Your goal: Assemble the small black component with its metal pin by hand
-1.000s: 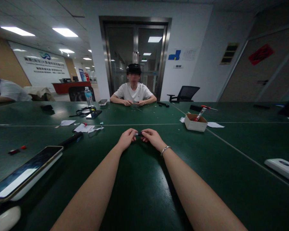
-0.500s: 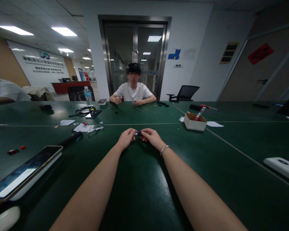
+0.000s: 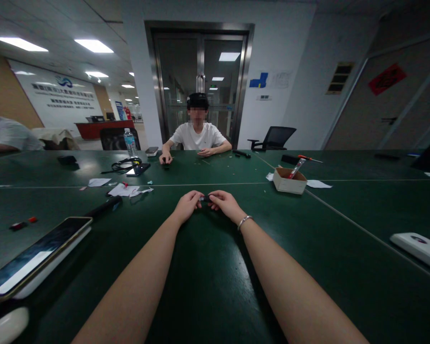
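Both my hands meet over the green table point(image 3: 208, 267), pinching one small dark piece with a silvery end point(image 3: 205, 198) between them. My left hand point(image 3: 188, 206) has its fingers closed on the silvery end. On the black end, the fingertips of my right hand point(image 3: 226, 204) are pressed together. A metal bracelet point(image 3: 244, 221) circles my right wrist. The piece is too small for me to make out its kind, and my fingers partly cover it.
Left of me lie a phone point(image 3: 39, 253), red bits point(image 3: 32, 220), paper scraps point(image 3: 123, 190) and a coiled black cable point(image 3: 125, 165). A small open box point(image 3: 290, 181) stands right of my hands. A white device point(image 3: 419, 246) lies far right. Opposite sits a person point(image 3: 198, 136) in a white shirt.
My hands hold the small piece in nearly the same place. Across the table, the person's hand on my left side has moved outward and down to a dark object on the tabletop.
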Motion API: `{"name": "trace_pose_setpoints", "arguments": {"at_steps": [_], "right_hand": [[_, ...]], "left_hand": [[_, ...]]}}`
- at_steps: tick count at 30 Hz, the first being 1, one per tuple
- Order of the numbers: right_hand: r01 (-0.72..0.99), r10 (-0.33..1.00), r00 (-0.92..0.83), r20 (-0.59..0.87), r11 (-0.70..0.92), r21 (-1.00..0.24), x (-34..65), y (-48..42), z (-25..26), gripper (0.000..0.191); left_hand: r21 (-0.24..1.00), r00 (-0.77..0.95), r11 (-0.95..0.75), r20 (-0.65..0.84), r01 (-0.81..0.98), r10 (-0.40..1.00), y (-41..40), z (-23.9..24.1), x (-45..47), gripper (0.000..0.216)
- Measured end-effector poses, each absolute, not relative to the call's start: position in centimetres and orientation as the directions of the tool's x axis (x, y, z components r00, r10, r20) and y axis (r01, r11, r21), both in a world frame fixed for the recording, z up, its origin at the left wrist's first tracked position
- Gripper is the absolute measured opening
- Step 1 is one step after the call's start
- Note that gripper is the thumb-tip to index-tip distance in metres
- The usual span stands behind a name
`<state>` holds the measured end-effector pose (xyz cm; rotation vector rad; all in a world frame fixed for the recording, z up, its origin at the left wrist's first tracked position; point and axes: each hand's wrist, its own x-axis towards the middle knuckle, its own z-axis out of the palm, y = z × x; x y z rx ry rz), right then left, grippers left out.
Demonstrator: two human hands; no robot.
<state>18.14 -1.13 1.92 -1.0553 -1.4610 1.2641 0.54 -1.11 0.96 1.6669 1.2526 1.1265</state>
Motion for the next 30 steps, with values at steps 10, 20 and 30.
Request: {"name": "trace_pose_setpoints", "arguments": {"at_steps": [10,20,30], "right_hand": [[0.028,0.966,-0.233,0.116,0.126,-0.992,18.20,-0.80,1.54,0.013],[0.040,0.966,-0.230,0.121,0.133,-0.990,18.25,-1.06,1.79,0.014],[0.053,0.970,-0.221,0.106,0.120,-0.991,18.15,-1.17,1.98,0.011]], "left_hand": [[0.911,0.135,-0.253,0.220,0.325,0.966,-0.86,0.68,0.36,0.032],[0.904,0.140,-0.258,0.222,0.341,0.965,-0.87,0.71,0.27,0.032],[0.896,0.111,-0.302,0.281,0.326,0.953,-0.70,0.59,0.23,0.025]]}}
